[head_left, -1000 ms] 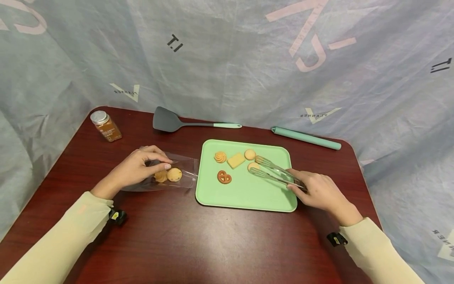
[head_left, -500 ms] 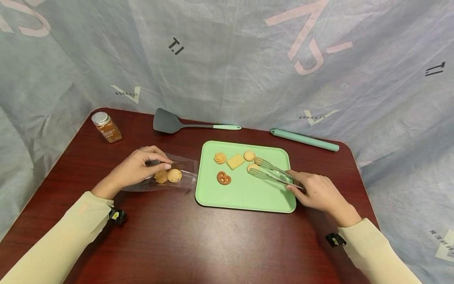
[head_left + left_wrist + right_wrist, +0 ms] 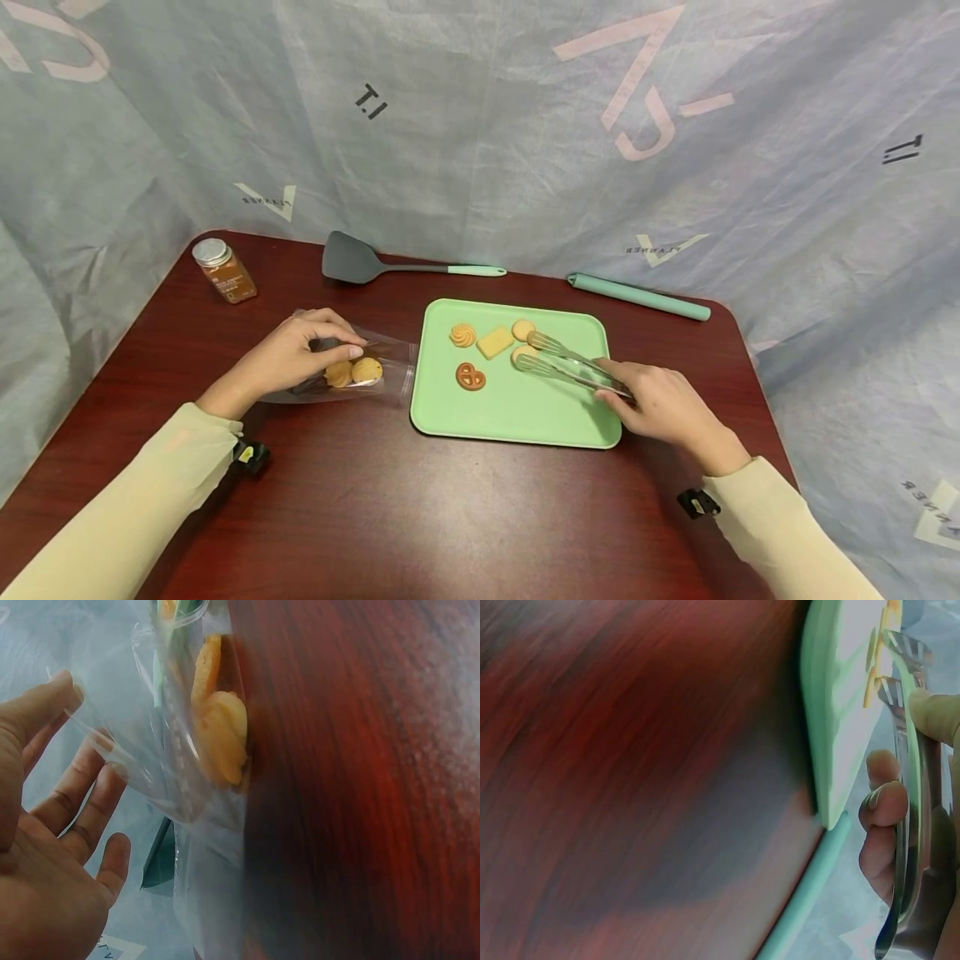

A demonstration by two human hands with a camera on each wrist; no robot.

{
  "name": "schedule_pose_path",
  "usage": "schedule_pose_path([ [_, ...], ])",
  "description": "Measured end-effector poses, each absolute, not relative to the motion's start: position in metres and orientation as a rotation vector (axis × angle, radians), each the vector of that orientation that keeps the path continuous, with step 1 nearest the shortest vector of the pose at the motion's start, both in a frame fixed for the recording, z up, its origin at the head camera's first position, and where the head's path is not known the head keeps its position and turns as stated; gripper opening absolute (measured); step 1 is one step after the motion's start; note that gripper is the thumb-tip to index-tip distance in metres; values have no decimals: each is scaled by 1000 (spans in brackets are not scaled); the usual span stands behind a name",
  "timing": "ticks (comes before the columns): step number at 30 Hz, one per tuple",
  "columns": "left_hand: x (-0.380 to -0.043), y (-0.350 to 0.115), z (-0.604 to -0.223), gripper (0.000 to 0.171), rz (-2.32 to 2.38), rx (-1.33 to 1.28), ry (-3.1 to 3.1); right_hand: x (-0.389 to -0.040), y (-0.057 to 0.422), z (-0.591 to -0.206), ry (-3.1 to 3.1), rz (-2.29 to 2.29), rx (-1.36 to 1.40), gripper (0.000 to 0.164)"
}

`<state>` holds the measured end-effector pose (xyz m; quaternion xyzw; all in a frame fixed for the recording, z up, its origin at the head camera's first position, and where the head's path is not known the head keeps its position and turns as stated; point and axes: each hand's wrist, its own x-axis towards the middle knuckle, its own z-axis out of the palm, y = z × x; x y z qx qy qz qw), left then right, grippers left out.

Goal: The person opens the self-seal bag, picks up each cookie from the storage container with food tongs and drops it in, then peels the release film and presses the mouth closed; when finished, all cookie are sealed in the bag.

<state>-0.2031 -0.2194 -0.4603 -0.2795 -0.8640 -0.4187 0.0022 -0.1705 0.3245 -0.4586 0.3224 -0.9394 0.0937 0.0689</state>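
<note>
My left hand (image 3: 288, 354) pinches the upper layer of a clear plastic bag (image 3: 393, 367), lifting it off the table, as the left wrist view shows. Inside the bag lie a round cookie (image 3: 367, 371) and a swirled cookie (image 3: 338, 375). My right hand (image 3: 663, 402) grips metal tongs (image 3: 573, 367) over a green tray (image 3: 517, 417). The tongs' tips stand slightly apart at a round cookie (image 3: 523, 356); whether they clasp it I cannot tell. Also on the tray are another round cookie (image 3: 522, 330), a rectangular biscuit (image 3: 495, 342), a swirled cookie (image 3: 462, 335) and a pretzel (image 3: 470, 377).
Behind the tray lie a grey spatula (image 3: 352, 260) with a pale green handle and a green rod (image 3: 637, 297). A spice jar (image 3: 226, 271) with a silver lid stands at the table's back left. A grey printed curtain (image 3: 480, 150) hangs behind the table.
My right hand and the tongs have shifted slightly left over the tray, and the round cookie at their tips has moved a little left too. My left hand stays at the bag.
</note>
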Motion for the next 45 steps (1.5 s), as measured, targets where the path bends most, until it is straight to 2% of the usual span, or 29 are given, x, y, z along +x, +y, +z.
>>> schedule_pose_path([
  [13, -202, -220, -462, 14, -1296, -884, -2697, -180, 278, -457, -2773, 324, 1115, 47],
  [29, -198, -219, -459, 12, -1312, -929, -2652, -192, 186, -446, -2643, 306, 1333, 45],
  [45, -197, -218, -453, 12, -1313, -913, -2662, -192, 156, -445, -2590, 133, 1462, 45],
])
